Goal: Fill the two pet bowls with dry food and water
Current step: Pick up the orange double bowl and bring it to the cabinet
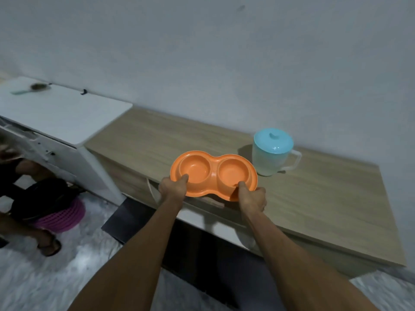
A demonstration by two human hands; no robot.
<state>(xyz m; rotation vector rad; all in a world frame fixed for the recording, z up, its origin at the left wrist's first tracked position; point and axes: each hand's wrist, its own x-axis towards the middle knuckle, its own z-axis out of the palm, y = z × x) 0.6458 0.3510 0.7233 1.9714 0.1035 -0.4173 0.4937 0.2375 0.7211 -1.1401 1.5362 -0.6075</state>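
An orange double pet bowl (213,162) with two round wells, both empty, is held at the front edge of a wooden cabinet top (314,198). My left hand (171,187) grips its near left rim, thumb over the edge of the left well. My right hand (251,199) grips the near right rim, thumb on the right well's edge. A translucent jug with a light blue lid (272,151) and a handle stands just behind and to the right of the bowl.
A white unit (67,115) stands at the left with a brush (33,88) on top. Below it another person's legs, a sandal (48,245) and a pink basket (67,215) sit on the floor. A wall runs behind the cabinet.
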